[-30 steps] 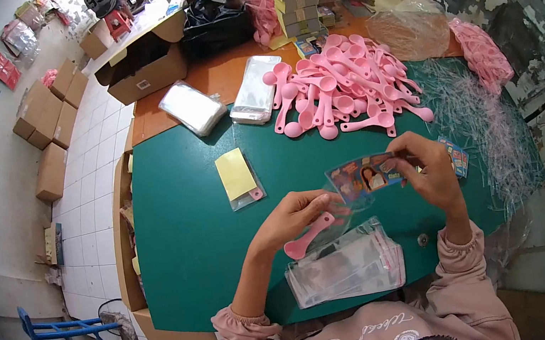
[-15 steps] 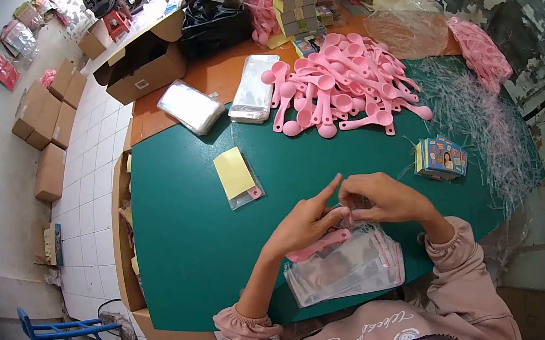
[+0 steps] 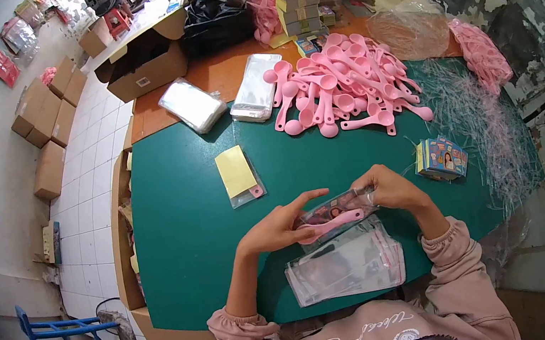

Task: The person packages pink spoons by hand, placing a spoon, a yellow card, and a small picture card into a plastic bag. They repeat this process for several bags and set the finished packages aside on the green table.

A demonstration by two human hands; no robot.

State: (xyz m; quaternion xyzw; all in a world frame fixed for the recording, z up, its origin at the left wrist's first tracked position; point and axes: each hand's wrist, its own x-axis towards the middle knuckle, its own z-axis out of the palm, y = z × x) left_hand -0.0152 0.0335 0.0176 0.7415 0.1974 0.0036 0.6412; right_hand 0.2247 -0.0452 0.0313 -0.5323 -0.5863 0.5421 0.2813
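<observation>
A clear plastic bag (image 3: 326,234) is held between my two hands, just above the green table. Inside it or against it lies a pink measuring spoon (image 3: 339,221), with a dark printed card (image 3: 338,208) behind. My left hand (image 3: 274,230) grips the bag's left end, thumb over the spoon's bowl and index finger stretched along the top. At the right end, my right hand (image 3: 395,188) pinches the bag with curled fingers. Directly below the hands lies a stack of flat clear bags (image 3: 340,272). A bag with a yellow card (image 3: 235,169) rests farther left.
A heap of pink spoons (image 3: 338,87) covers the back of the green table (image 3: 193,255). Small printed cards (image 3: 442,158) stand at the right beside shredded plastic strands (image 3: 490,133). Two stacks of clear bags (image 3: 193,105) lie at the back left, near an open cardboard box (image 3: 147,68).
My hands, close together at the bag's end before, have moved apart. The bag with the spoon is now stretched between them, showing the dark printed card.
</observation>
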